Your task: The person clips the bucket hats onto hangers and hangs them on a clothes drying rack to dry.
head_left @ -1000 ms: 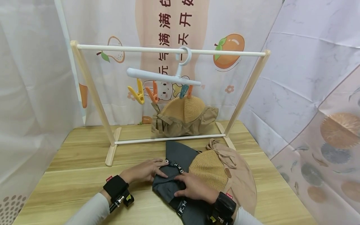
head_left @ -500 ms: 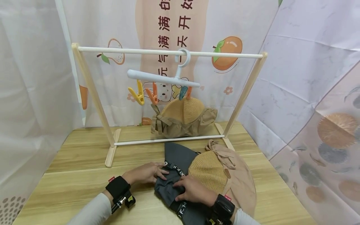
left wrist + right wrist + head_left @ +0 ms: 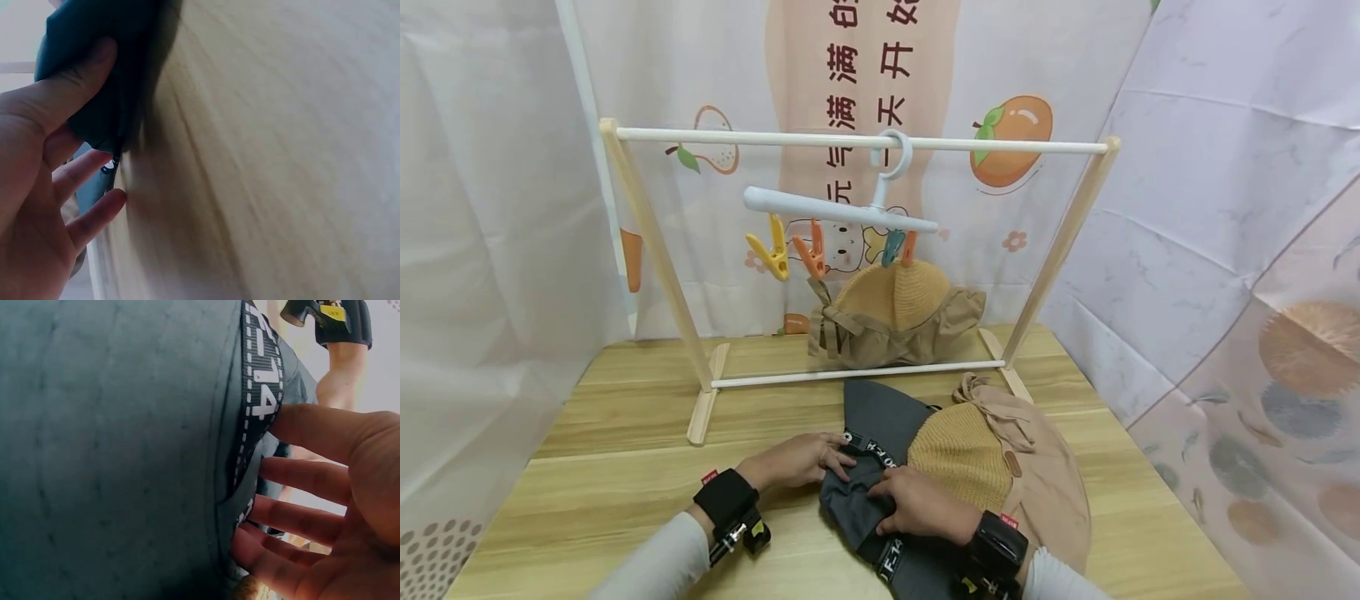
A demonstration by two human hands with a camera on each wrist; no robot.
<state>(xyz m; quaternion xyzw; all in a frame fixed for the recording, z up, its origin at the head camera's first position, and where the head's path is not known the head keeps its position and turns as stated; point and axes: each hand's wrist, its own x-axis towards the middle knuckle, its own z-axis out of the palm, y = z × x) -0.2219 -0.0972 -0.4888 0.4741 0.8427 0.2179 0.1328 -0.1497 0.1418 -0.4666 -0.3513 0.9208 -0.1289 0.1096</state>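
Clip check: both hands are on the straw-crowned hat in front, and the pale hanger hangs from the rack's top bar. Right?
Not quite: the head view shows the left hand and right hand on the dark grey hat. The rest stands.

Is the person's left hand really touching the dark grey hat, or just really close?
Touching. The left wrist view shows it: the left hand has its thumb pressed against the dark grey hat, with no gap between them.

Bucket hat (image 3: 852,497), lower centre: dark grey, black band (image 3: 892,560) lettered white. Sun hat (image 3: 996,458), lower right: golden crown (image 3: 958,450), beige brim (image 3: 1051,492). Above centre: yellow, orange, teal clothespins (image 3: 778,254). My sleeves (image 3: 658,557), bottom: pale grey.
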